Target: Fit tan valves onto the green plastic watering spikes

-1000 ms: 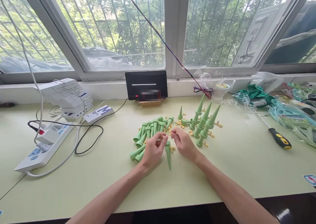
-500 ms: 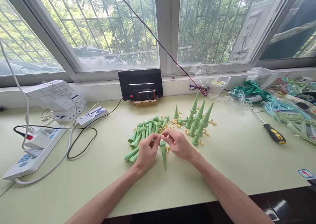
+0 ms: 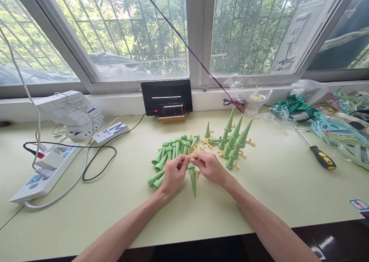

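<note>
My left hand (image 3: 174,173) and my right hand (image 3: 211,169) meet over the middle of the table, thumbs and fingers pinched together. Between the fingertips a small yellow plastic fitting (image 3: 191,159) shows, mostly hidden. Just below them lies a green plastic watering spike (image 3: 193,182), tip toward me, with a yellow valve (image 3: 197,172) close beside it. Beyond and left of my left hand is a pile of green spikes (image 3: 173,148). Several loose yellow valves (image 3: 208,143) are scattered behind my right hand. Stacked spikes with yellow valves (image 3: 234,141) stand upright to the right.
At the back a black tablet (image 3: 167,96) leans near the window. A power strip (image 3: 46,177) with cables and white boxes (image 3: 69,110) occupies the left. A screwdriver (image 3: 323,157), green plastic wrap (image 3: 295,107) and pale plastic items (image 3: 331,127) lie at the right.
The whole view has shifted slightly, so things appear a little farther right. Both hands stay pinched together at the same place above the green spike.
</note>
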